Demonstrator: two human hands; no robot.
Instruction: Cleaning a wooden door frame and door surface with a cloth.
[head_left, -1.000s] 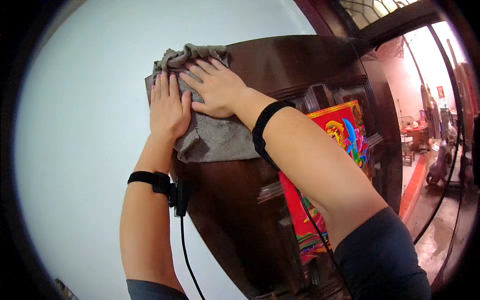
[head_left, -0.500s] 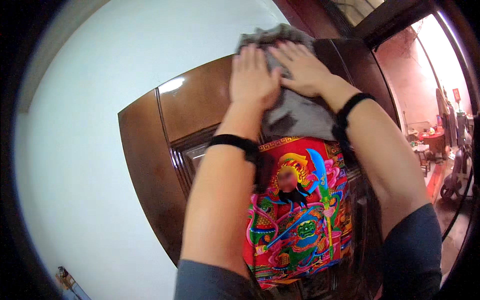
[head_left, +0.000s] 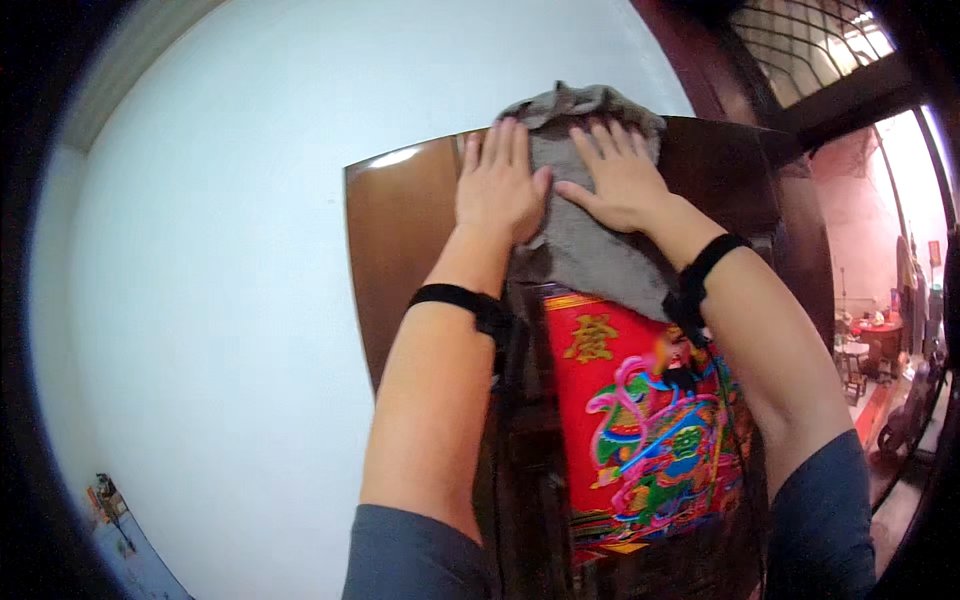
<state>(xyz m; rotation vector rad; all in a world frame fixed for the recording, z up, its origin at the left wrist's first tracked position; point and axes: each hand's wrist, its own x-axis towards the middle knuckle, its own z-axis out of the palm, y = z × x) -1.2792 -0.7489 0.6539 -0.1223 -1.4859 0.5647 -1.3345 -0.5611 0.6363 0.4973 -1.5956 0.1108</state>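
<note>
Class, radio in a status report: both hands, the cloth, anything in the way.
Left hand and right hand flat, fingers spread, pressing grey cloth. Cloth bunched over top edge of dark wooden door. Colourful red poster just below cloth; nothing blocking.

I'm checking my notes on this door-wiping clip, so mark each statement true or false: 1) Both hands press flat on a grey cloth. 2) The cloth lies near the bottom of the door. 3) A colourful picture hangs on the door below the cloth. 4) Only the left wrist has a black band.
1) True: the left hand and the right hand lie flat on the grey cloth.
2) False: the cloth is at the top edge of the dark wooden door.
3) True: a red, colourful picture hangs below the cloth.
4) False: both wrists wear a black band.
</note>
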